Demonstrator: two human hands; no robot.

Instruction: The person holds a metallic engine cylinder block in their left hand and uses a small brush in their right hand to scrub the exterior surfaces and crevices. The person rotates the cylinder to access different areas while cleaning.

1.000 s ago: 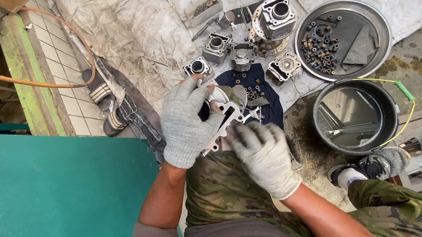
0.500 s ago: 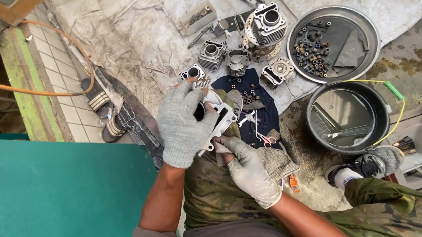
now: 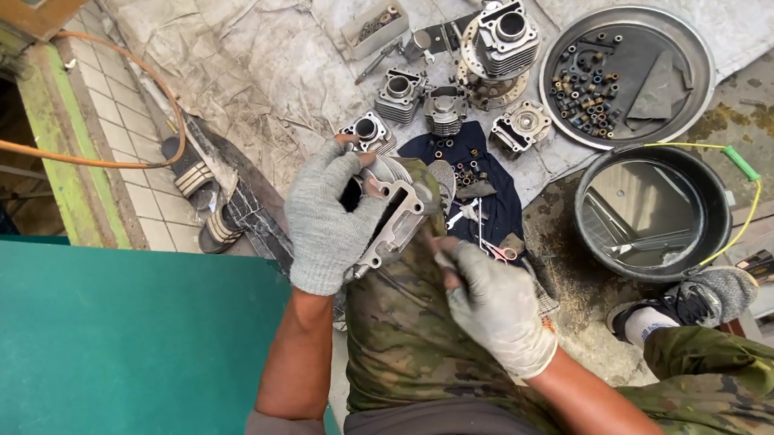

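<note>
My left hand [image 3: 324, 220], in a grey knit glove, grips a grey metal engine cylinder block [image 3: 393, 215] and holds it tilted over my knee. My right hand [image 3: 493, 303], in a pale glove, sits just below and right of the block with its fingers pinched together near the block's lower edge; whether they hold something small is unclear. On the cloth beyond lie several more finned cylinders [image 3: 506, 36] and a dark blue cloth [image 3: 478, 161] with small parts on it.
A round metal tray [image 3: 698, 50] with several small bushings sits at the upper right. A black bucket [image 3: 650, 213] of liquid stands right of my knee, near my shoe [image 3: 684, 306]. Sandals [image 3: 188, 163], an orange hose [image 3: 110, 155] and a green surface [image 3: 97, 356] are at the left.
My left hand has tipped the cylinder block more on its side. My right hand has drawn back down and to the right, away from the block's face.
</note>
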